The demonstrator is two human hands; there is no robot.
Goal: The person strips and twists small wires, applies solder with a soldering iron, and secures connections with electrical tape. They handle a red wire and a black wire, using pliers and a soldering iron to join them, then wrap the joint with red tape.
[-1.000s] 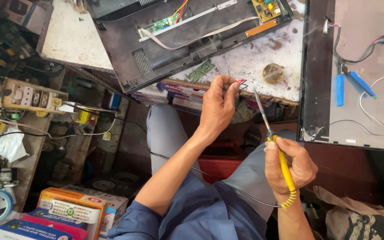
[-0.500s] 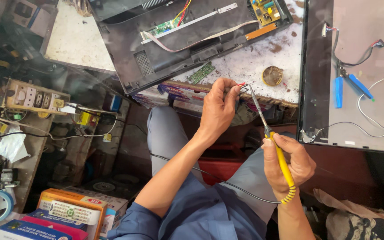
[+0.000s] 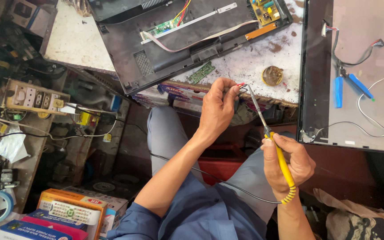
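Observation:
My left hand (image 3: 218, 106) pinches the ends of thin red and black wires (image 3: 242, 85) at the workbench's front edge. My right hand (image 3: 287, 162) grips a soldering iron (image 3: 277, 151) by its yellow handle, and the metal tip points up and left until it reaches the wire ends at my left fingertips. The iron's dark cord runs across my lap. Both hands hover over my knees, just in front of the bench.
On the white bench (image 3: 250, 62) lie an opened dark device shell with circuit boards (image 3: 187, 35), a small green board (image 3: 202, 72) and a round tin (image 3: 272, 75). A panel (image 3: 361, 75) with blue-handled pliers (image 3: 347, 84) lies right. Boxes (image 3: 67, 213), tape and clutter fill the left.
The soldering iron's tip has moved up and left until it meets the wire ends held in my left hand. My left hand has stayed about where it was.

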